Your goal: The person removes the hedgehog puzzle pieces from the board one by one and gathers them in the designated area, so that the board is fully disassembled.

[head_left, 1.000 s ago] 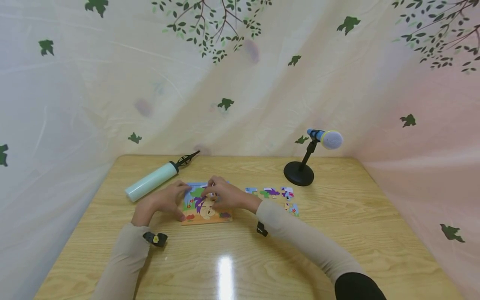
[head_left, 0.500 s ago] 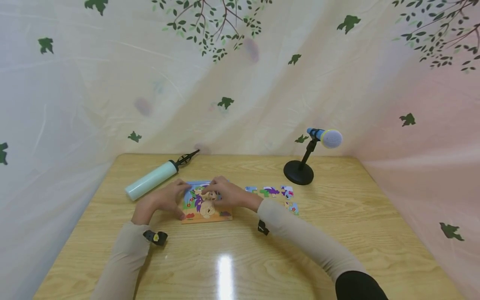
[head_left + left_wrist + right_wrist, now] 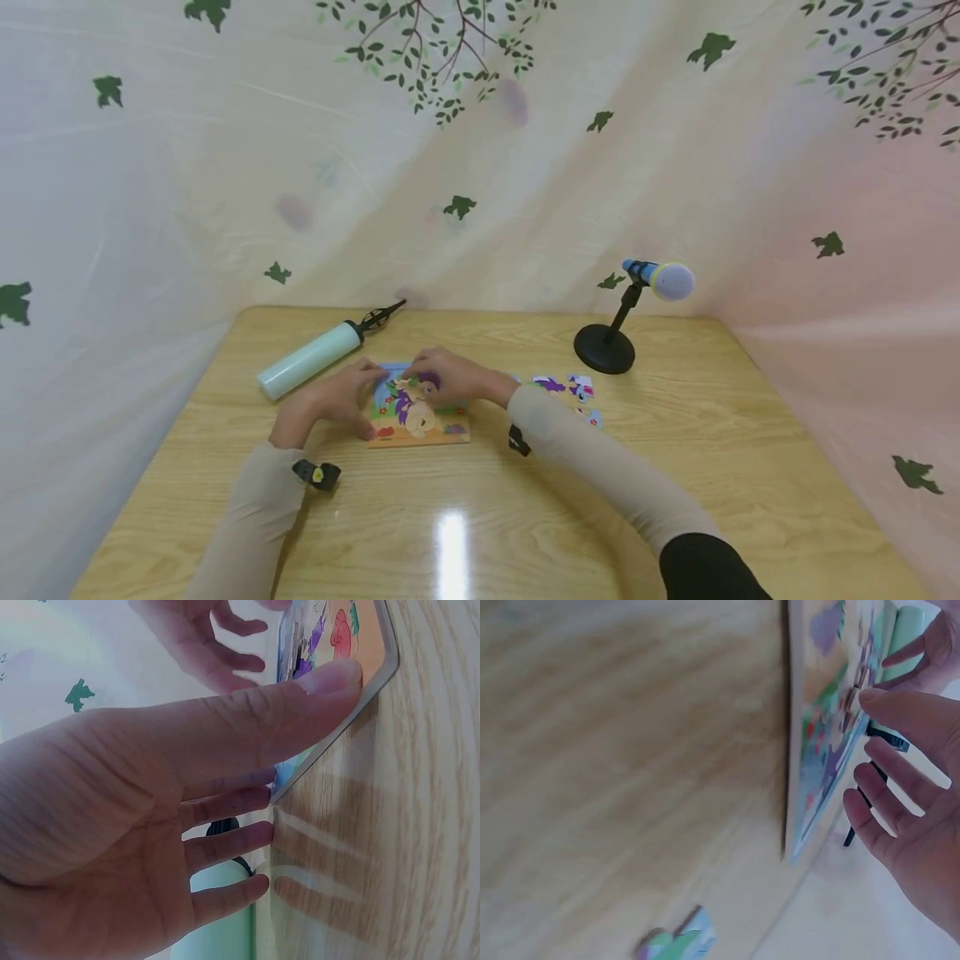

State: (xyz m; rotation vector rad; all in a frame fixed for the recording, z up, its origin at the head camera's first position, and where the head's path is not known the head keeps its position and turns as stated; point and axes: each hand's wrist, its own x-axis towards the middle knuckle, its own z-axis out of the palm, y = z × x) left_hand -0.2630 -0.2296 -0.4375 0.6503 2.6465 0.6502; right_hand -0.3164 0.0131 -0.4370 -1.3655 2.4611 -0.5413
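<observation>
A picture jigsaw board, with an orange lower border and a purple-maned cartoon figure, lies on the table between the hands. My left hand is at its left side, thumb over the near corner and straight fingers along the edge; in the left wrist view the thumb rests on the printed face. Over the board's upper part, my right hand pinches a small puzzle piece between thumb and forefinger, close to the surface. The forefinger is mostly hidden behind the thumb in the right wrist view.
Several loose puzzle pieces lie right of the board, partly behind the right forearm. A mint-green hand pump lies behind the left hand. At the back right, a toy microphone stands on a round black base.
The head view has shifted slightly. A plain green patch in the board's upper left now shows printed picture. My right hand has moved a little left over the board; my left hand stays put.
</observation>
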